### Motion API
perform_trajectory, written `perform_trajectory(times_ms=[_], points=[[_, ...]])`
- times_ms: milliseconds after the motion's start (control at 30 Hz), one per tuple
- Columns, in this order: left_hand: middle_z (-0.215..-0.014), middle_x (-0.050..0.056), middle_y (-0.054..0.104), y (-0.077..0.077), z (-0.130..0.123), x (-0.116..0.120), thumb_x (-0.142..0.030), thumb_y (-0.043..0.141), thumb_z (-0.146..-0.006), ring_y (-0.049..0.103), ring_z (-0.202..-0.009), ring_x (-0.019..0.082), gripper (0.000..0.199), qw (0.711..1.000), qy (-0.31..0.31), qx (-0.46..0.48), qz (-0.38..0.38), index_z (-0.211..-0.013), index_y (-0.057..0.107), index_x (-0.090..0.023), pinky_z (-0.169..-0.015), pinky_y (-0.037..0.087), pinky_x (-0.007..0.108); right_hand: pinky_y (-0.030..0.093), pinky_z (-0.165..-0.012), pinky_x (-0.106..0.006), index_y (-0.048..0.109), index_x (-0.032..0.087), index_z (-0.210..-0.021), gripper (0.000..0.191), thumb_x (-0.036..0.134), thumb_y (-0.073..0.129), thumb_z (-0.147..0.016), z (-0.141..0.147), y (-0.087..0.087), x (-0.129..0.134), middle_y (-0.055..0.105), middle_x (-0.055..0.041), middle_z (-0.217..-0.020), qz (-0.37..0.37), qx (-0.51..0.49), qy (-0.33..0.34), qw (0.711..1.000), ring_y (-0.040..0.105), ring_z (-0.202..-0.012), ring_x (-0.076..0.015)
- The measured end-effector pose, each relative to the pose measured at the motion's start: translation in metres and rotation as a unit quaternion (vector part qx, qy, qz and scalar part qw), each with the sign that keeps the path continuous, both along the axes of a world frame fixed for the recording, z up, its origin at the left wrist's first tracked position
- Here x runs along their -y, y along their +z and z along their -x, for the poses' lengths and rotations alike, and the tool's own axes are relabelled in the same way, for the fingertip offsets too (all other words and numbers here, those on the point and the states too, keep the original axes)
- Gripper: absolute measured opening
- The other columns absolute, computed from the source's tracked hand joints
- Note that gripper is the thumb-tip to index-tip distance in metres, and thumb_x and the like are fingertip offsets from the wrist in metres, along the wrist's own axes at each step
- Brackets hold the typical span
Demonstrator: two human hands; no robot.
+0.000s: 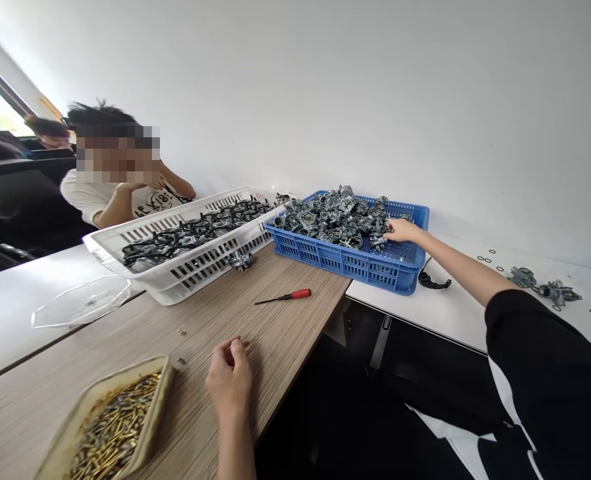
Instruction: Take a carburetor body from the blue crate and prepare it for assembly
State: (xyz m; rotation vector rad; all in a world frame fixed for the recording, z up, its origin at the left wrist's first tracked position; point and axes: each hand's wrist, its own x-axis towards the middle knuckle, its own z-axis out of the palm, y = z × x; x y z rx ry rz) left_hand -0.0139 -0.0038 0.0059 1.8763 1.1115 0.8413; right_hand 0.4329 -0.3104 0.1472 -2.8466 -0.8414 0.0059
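Note:
My right hand reaches into the blue crate, its fingers closed on a grey metal carburetor at the right edge of a heaped pile of carburetors. Over the wooden table, my left hand is curled with thumb and fingers together; whether anything small is inside is hidden. Just beyond it lies a screwdriver with a red handle and dark shaft. To its left stands a bin of small brass parts.
A white crate holds carburetors with black fittings; a single carburetor sits against it. On the white table at right are carburetors, black rings and a black part. A person sits behind the white crate.

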Motion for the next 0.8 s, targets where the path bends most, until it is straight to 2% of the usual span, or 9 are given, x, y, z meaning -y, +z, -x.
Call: perform_trajectory(times_ms=[67, 167, 267, 333, 467, 633, 800], points=[[-0.098, 0.009, 0.080, -0.001, 0.000, -0.001, -0.043, 0.046, -0.095, 0.076, -0.090, 0.025, 0.031, 1.000, 0.002, -0.008, -0.008, -0.105, 0.065, -0.020, -0.084, 0.055, 0.037, 0.054, -0.096, -0.045, 0.060, 0.015, -0.130, 0.062, 0.055, 0.077, -0.085, -0.011, -0.013, -0.028, 0.068, -0.0204, -0.129, 0.013, -0.017, -0.017, 1.000, 0.067, -0.113, -0.0366], [-0.099, 0.008, 0.080, -0.002, 0.001, -0.002, -0.042, 0.047, -0.095, 0.077, -0.094, 0.025, 0.030, 1.000, 0.001, -0.021, -0.005, -0.106, 0.065, -0.021, -0.086, 0.055, 0.037, 0.054, -0.099, -0.050, 0.045, 0.011, -0.147, 0.083, 0.063, 0.071, -0.088, -0.023, -0.029, -0.053, 0.048, -0.0313, -0.154, 0.011, -0.020, -0.045, 0.999, 0.063, -0.124, -0.0409], [-0.101, 0.008, 0.081, -0.001, 0.001, -0.003, -0.042, 0.047, -0.095, 0.076, -0.097, 0.026, 0.030, 0.999, 0.001, -0.041, 0.000, -0.106, 0.066, -0.021, -0.088, 0.054, 0.039, 0.054, -0.099, -0.054, 0.038, 0.010, -0.153, 0.086, 0.061, 0.069, -0.092, -0.032, -0.035, -0.065, 0.027, -0.0369, -0.165, 0.004, -0.029, -0.055, 0.998, 0.061, -0.127, -0.0442], [-0.103, 0.008, 0.081, -0.001, 0.001, -0.003, -0.042, 0.048, -0.095, 0.076, -0.098, 0.027, 0.030, 0.999, 0.003, -0.049, -0.002, -0.107, 0.066, -0.022, -0.089, 0.054, 0.039, 0.053, -0.101, -0.056, 0.038, 0.010, -0.153, 0.084, 0.058, 0.070, -0.092, -0.038, -0.037, -0.066, 0.022, -0.0368, -0.167, -0.001, -0.037, -0.054, 0.998, 0.059, -0.129, -0.0465], [-0.101, 0.007, 0.081, -0.003, 0.000, -0.003, -0.044, 0.049, -0.095, 0.076, -0.102, 0.027, 0.030, 0.998, 0.005, -0.056, -0.008, -0.108, 0.066, -0.023, -0.094, 0.054, 0.040, 0.049, -0.106, -0.059, 0.034, 0.012, -0.155, 0.083, 0.053, 0.072, -0.093, -0.051, -0.045, -0.062, 0.024, -0.0353, -0.165, -0.014, -0.051, -0.055, 0.997, 0.057, -0.132, -0.0480], [-0.098, 0.007, 0.080, -0.003, -0.001, -0.002, -0.047, 0.050, -0.094, 0.075, -0.101, 0.029, 0.032, 0.997, 0.007, -0.077, -0.025, -0.108, 0.067, -0.024, -0.095, 0.054, 0.043, 0.051, -0.103, -0.052, 0.029, 0.016, -0.157, 0.076, 0.047, 0.067, -0.099, -0.062, -0.056, -0.058, 0.035, -0.0322, -0.161, -0.030, -0.055, -0.042, 0.997, 0.059, -0.129, -0.0420], [-0.097, 0.007, 0.080, -0.001, -0.002, 0.000, -0.047, 0.050, -0.093, 0.075, -0.097, 0.028, 0.032, 0.996, 0.009, -0.085, -0.032, -0.107, 0.067, -0.023, -0.092, 0.055, 0.042, 0.051, -0.102, -0.046, 0.024, 0.008, -0.157, 0.081, 0.038, 0.069, -0.097, -0.062, -0.057, -0.059, 0.042, -0.0320, -0.156, -0.028, -0.065, -0.042, 0.997, 0.058, -0.129, -0.0386]])
